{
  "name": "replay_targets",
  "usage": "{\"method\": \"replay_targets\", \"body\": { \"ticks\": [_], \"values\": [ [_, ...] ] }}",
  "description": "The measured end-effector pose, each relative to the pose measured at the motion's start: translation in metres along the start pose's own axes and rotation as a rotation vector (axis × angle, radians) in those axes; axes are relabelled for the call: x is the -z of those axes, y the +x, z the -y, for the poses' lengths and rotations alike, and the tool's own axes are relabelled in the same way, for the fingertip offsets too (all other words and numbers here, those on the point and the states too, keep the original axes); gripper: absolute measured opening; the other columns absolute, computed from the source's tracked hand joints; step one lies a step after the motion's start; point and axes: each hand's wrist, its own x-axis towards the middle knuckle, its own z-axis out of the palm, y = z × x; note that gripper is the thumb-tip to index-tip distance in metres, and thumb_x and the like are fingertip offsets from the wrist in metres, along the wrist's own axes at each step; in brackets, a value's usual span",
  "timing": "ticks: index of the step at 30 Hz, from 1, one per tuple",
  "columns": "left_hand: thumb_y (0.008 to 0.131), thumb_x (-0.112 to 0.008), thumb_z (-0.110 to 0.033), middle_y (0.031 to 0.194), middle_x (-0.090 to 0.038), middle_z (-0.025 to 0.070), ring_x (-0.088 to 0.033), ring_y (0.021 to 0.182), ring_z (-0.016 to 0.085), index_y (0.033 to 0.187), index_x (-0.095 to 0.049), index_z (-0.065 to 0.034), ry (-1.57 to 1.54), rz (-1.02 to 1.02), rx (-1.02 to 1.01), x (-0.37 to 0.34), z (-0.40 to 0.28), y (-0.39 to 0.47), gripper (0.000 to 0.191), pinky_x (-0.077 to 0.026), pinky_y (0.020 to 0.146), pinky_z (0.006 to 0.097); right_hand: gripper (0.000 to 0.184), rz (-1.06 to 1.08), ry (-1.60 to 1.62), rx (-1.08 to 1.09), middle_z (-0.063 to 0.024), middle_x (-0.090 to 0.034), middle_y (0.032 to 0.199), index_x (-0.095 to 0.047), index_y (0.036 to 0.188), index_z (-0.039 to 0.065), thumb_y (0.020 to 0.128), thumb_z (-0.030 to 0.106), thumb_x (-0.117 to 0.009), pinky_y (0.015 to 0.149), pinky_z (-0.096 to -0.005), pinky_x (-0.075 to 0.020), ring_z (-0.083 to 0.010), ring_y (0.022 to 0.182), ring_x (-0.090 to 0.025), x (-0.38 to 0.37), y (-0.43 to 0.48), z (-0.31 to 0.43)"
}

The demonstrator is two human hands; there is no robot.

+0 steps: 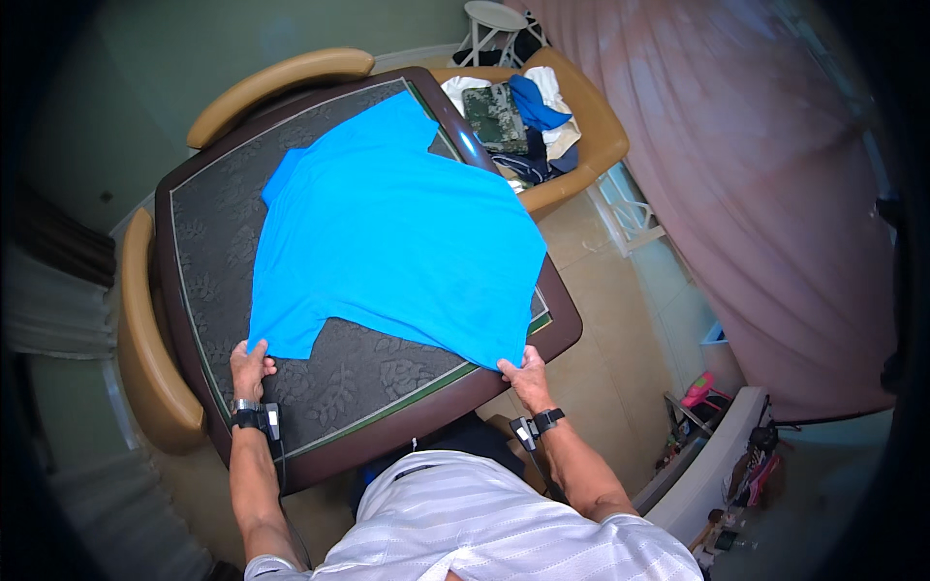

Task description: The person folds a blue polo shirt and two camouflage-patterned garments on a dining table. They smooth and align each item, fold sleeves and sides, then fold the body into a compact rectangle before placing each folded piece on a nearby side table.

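Observation:
A bright blue short-sleeved shirt (pixel 396 225) lies spread sideways over a table (pixel 356 385) with a dark, leaf-patterned top and a reddish-brown rim. Its collar points to the left, and its hem hangs past the right rim. My left hand (pixel 251 370) pinches the edge of the near sleeve between thumb and fingers. At the near hem corner, my right hand (pixel 524 374) grips the cloth in the same way. Both wrists carry straps with small wired devices.
A tan chair (pixel 607 145) at the far right holds a pile of clothes, with a folded camouflage garment (pixel 498 120) on top. Two more tan chairs (pixel 283 83) stand against the far and left sides. A white stool (pixel 494 18) and pink curtain (pixel 726 181) are beyond.

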Motion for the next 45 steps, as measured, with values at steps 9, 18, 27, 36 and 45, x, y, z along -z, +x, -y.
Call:
{"method": "replay_targets", "body": {
  "ticks": [9,18,27,36,45],
  "values": [
    [0.099,-0.071,-0.02,0.075,-0.061,0.0004,-0.061,0.058,0.011,0.102,-0.06,-0.008,-0.254,0.13,-0.033,0.044,0.003,-0.001,0.016,-0.058,0.054,0.0301,0.025,-0.099,0.165,-0.04,-0.0003,-0.069,0.092,-0.06,0.121,0.005,0.1,0.017,-0.068,0.058,-0.0249,-0.0537,-0.0103,0.076,-0.065,-0.01,-0.018,-0.021],
    [0.101,-0.069,-0.017,0.07,-0.06,0.001,-0.06,0.055,0.013,0.104,-0.058,-0.0088,-0.349,0.181,-0.079,0.06,0.007,0.004,0.014,-0.056,0.054,0.0349,0.022,-0.218,0.221,-0.215,-0.0044,-0.064,0.084,-0.058,0.113,0.003,0.1,0.018,-0.068,0.04,-0.0221,-0.0435,-0.012,0.056,-0.059,-0.011,-0.03,-0.03],
    [0.101,-0.061,-0.009,0.07,-0.058,0.0025,-0.055,0.049,0.01,0.12,-0.055,-0.0041,-0.309,0.004,-0.057,0.083,0.027,-0.035,0.02,-0.056,0.048,0.0308,0.023,-0.116,0.121,-0.342,-0.0084,-0.066,0.083,-0.053,0.107,0.003,0.097,0.015,-0.07,0.041,-0.0248,-0.0453,-0.0148,0.055,-0.06,-0.011,-0.063,-0.045],
    [0.104,-0.054,-0.012,0.081,-0.062,0.0026,-0.057,0.057,0.008,0.148,-0.044,0.0004,-0.022,-0.045,-0.247,0.084,-0.013,-0.096,0.046,-0.052,0.05,0.0227,0.029,-0.08,0.273,-0.286,-0.0106,-0.066,0.084,-0.047,0.12,0.005,0.098,0.01,-0.066,0.039,-0.0235,-0.0436,-0.0144,0.052,-0.058,-0.001,-0.097,-0.02],
    [0.103,-0.059,-0.014,0.075,-0.062,0.001,-0.059,0.057,0.008,0.143,-0.054,-0.0016,0.074,0.043,-0.422,0.005,-0.145,-0.059,0.042,-0.05,0.053,0.0228,0.024,-0.092,0.581,-0.276,-0.0079,-0.067,0.093,-0.058,0.125,0.009,0.102,0.015,-0.064,0.043,-0.0227,-0.0439,-0.0116,0.057,-0.057,0.028,-0.059,0.038]
  ]
}}
